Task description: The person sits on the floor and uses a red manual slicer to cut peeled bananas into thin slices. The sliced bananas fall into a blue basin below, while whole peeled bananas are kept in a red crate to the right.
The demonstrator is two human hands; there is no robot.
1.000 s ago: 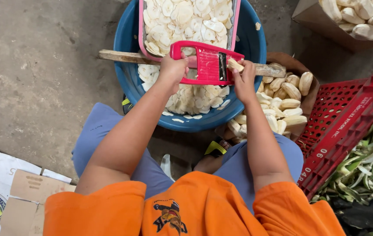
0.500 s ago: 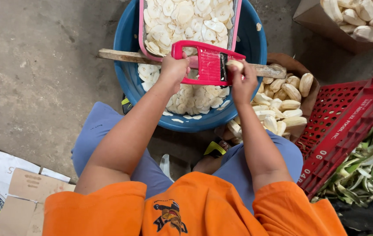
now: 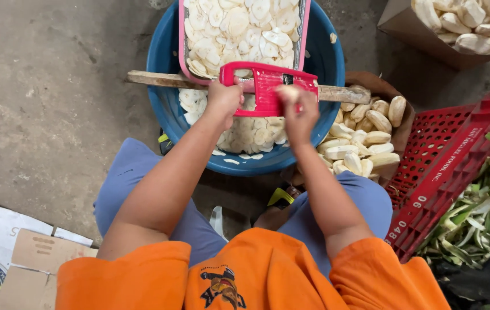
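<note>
— Over the blue tub (image 3: 167,109), what do we hold?
— Our left hand (image 3: 223,99) closes its grip on the red slicer (image 3: 268,89); our right hand (image 3: 299,112) pinches a pale peeled piece (image 3: 288,92) against it, above the slices (image 3: 250,138).

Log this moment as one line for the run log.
left hand: steadies red slicer | right hand: presses peeled piece on slicer | below: blue tub with white slices | wooden stick across tub
</note>
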